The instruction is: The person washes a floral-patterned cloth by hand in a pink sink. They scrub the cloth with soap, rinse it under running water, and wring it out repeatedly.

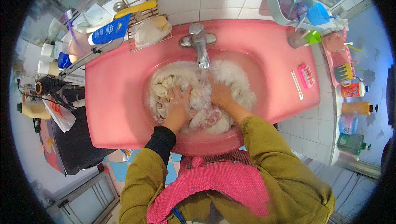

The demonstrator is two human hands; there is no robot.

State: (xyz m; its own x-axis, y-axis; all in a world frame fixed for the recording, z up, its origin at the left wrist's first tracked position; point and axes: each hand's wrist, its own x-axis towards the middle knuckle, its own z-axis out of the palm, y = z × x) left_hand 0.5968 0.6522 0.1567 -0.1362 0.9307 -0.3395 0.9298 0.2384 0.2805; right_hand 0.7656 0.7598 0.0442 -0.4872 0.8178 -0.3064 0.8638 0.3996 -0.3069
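Observation:
White, wet cloth point(216, 125) lies bunched in soapy water inside a pink washbasin point(117, 100). My left hand point(179, 103) rests on the cloth's left part, fingers spread, with a ring on one finger. Below the faucet, my right hand point(222, 93) reaches into foam point(227, 72) and touches the cloth. Its fingertips are hidden by suds, so its grip cannot be made out. A chrome single-lever faucet point(201, 49) stands over the basin's back edge, its spout just above the foam.
A pink scrub brush point(306, 77) and a white stick-like item point(297, 84) lie on the right ledge. At back left stands a wire rack point(145, 13) near a blue tube point(111, 30). A cup holder point(275, 7) hangs at back right. Bottles point(355, 108) line the right shelf.

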